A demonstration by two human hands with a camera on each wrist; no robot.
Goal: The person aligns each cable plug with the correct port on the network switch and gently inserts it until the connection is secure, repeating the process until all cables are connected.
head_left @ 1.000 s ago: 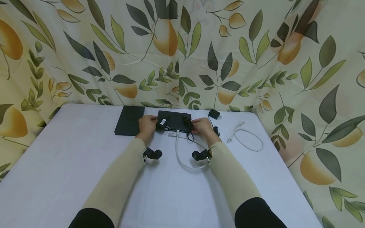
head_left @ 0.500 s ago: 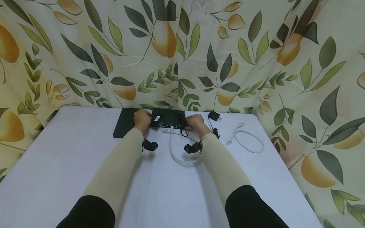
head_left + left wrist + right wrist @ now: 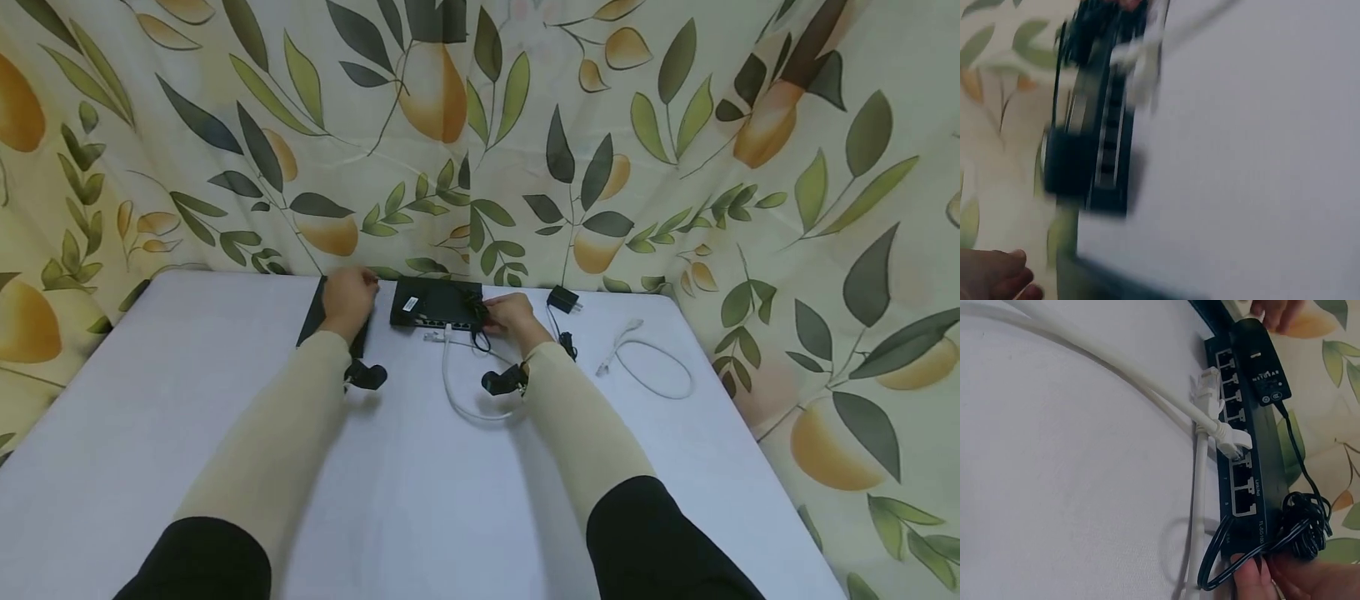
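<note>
A black network switch (image 3: pixel 450 293) lies near the table's back edge. Its row of ports (image 3: pixel 1235 412) faces the near side, and one white Ethernet cable (image 3: pixel 1166 394) is plugged into a port. On top of the switch rest a black power adapter (image 3: pixel 1263 365) and its bundled cord (image 3: pixel 1307 525). My right hand (image 3: pixel 513 315) pinches the right end of the switch. My left hand (image 3: pixel 348 302) is apart from the switch, above a flat black box (image 3: pixel 311 321) to its left, partly covering it. In the left wrist view, the left fingers (image 3: pixel 1007 278) curl loosely around nothing.
A second power adapter (image 3: pixel 562 298) with a cord lies right of the switch. Farther right is a looped white cable (image 3: pixel 663 354). A loose cable plug (image 3: pixel 1209 387) lies in front of the ports. A patterned curtain (image 3: pixel 525 167) hangs behind the white table (image 3: pixel 442 500).
Both hands and the switch with its load shifted left. Then my left hand let go of the left end and moved left over the black box, while the right hand stayed on the switch.
</note>
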